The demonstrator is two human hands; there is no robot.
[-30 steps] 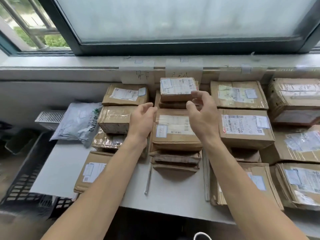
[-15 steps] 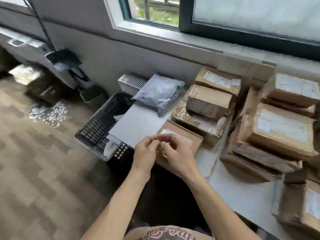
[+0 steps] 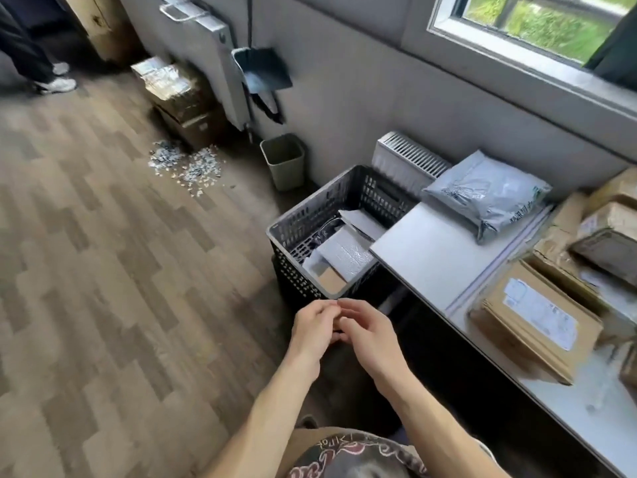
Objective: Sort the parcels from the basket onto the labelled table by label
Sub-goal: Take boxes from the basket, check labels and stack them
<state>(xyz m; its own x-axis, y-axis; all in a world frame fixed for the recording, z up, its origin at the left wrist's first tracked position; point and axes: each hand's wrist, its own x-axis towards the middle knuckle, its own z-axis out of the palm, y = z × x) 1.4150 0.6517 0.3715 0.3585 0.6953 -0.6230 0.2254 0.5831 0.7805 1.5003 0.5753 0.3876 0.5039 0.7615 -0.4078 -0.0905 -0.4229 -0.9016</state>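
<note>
A black slotted basket (image 3: 296,219) stands on the floor at the table's left end. Inside it lie a grey bubble mailer (image 3: 344,255), a pale flat parcel (image 3: 362,219) and a brown one (image 3: 331,281). The white table (image 3: 431,257) carries a grey poly bag (image 3: 486,194), a flat brown parcel (image 3: 537,319) and stacked brown boxes (image 3: 606,236) at the right edge. My left hand (image 3: 315,327) and my right hand (image 3: 367,331) meet just in front of the basket's near rim, fingers loosely curled and touching each other. I see nothing held in either.
A small grey bin (image 3: 283,160) stands beyond the basket, with a dustpan (image 3: 262,69) hanging above it. Swept-up scraps (image 3: 186,163) and taped boxes (image 3: 179,94) sit on the wood floor. Another person's shoes (image 3: 51,81) show at top left. A white radiator (image 3: 410,157) is behind the basket.
My view has swung left from the table's stacks to the basket. Both hands left the parcel stack, came together and now hover by the basket's near rim.
</note>
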